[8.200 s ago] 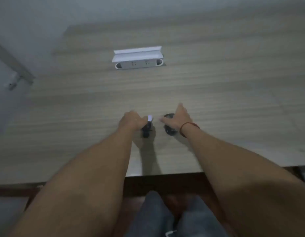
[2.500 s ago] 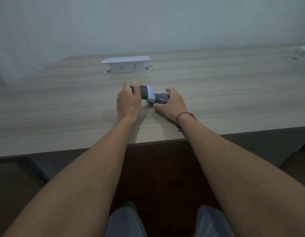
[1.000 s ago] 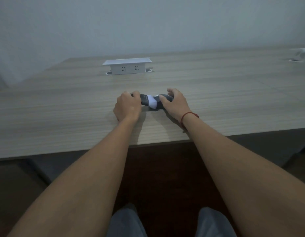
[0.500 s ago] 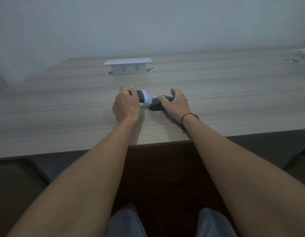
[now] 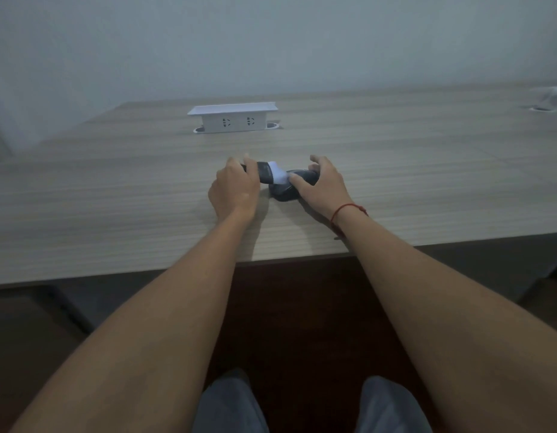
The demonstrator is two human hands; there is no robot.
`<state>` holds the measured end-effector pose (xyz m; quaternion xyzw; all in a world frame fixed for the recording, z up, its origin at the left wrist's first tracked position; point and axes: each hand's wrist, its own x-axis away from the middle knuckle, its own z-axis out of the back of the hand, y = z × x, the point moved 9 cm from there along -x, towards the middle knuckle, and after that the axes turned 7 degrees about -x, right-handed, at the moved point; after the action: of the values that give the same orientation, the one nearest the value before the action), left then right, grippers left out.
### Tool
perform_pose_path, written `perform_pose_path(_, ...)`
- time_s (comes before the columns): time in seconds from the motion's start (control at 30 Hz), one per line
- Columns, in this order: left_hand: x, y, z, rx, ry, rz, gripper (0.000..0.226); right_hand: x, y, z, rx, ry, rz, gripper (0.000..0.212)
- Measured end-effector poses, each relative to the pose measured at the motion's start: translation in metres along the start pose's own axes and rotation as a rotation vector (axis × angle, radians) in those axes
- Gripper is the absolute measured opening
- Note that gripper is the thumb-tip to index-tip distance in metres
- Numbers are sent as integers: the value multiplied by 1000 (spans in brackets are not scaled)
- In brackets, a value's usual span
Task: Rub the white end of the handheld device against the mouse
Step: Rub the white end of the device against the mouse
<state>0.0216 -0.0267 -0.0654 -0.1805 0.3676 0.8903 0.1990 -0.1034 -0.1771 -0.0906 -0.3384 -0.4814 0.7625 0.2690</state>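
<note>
Gripping handheld device point(image 5: 264, 177) in left hand point(image 5: 235, 189) (white end touching), right hand point(image 5: 322, 182) fingers clasping mouse point(image 5: 288, 190)

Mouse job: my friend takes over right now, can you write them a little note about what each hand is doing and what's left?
Left hand: closed around the dark handle of the handheld device.
Right hand: steadying the dark mouse on the wooden table.
Position: the device's white end sits against the mouse's top left side.
Done: both things gripped, contact made.
Left: keep rubbing the white end over the mouse, holding it firmly.
</note>
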Motion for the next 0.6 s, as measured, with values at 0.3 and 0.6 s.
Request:
perform_pose_path(0.3, 2, 1, -6, -1, -74, -10, 36, -4, -3, -1, 89, 28, 23, 54)
perform_pose_path(0.6, 1, 6, -2, 97, -31, -64, 25, -7, 1, -2, 103, 42, 0, 59)
